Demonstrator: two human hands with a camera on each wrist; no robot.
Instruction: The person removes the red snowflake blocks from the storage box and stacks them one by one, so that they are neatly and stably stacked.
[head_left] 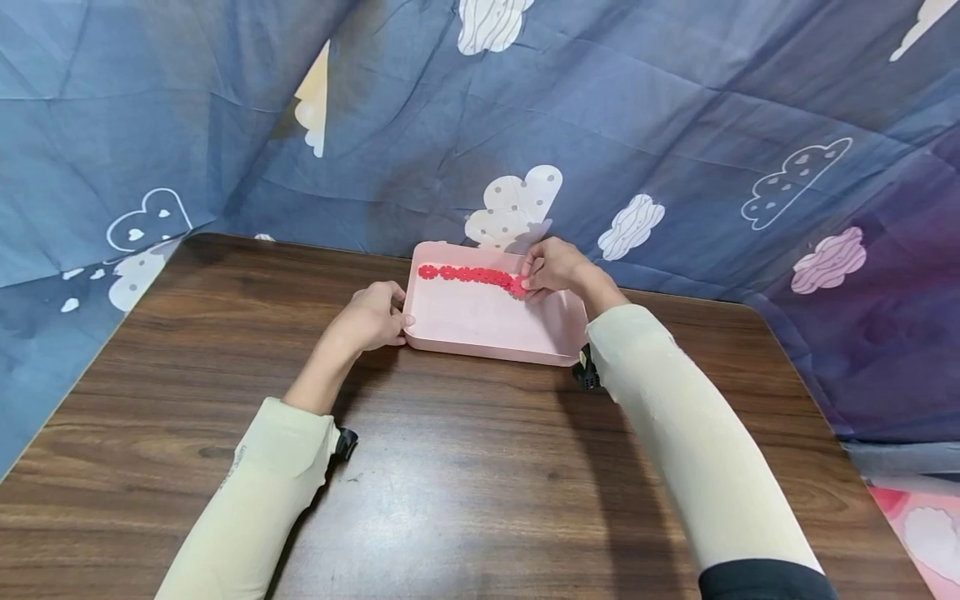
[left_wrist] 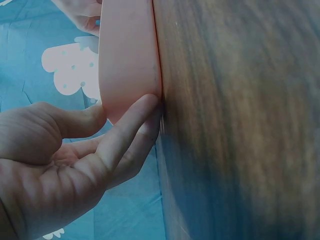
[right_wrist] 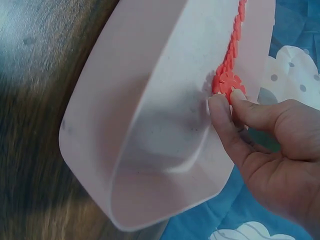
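Right grip point(head_left: 557, 267) pinches perhaps one red disc point(right_wrist: 230, 83).

The flower-shaped pieces point(head_left: 467, 274) are bright red, the shallow rectangular tray point(head_left: 480, 321) pale pink, the wooden surface point(head_left: 457, 467) brown with streaked grain, the cloth backdrop point(head_left: 660, 125) blue with white, pink and yellowish clouds point(head_left: 491, 25).

1. Over the near side of the tray point(head_left: 480, 321), the head view looks forward and down, farthest off of the three, taking in the whole tray and the cloth point(head_left: 420, 125) behind it.
2. Low and close by the tray's left end, the left wrist view faces its outer wall, turned sideways.
3. The right wrist view, close and sideways too, peers down into the tray's right end.
4. Head and right wrist share the chain point(head_left: 467, 274) inside the tray; all three catch the right hand point(head_left: 555, 268).
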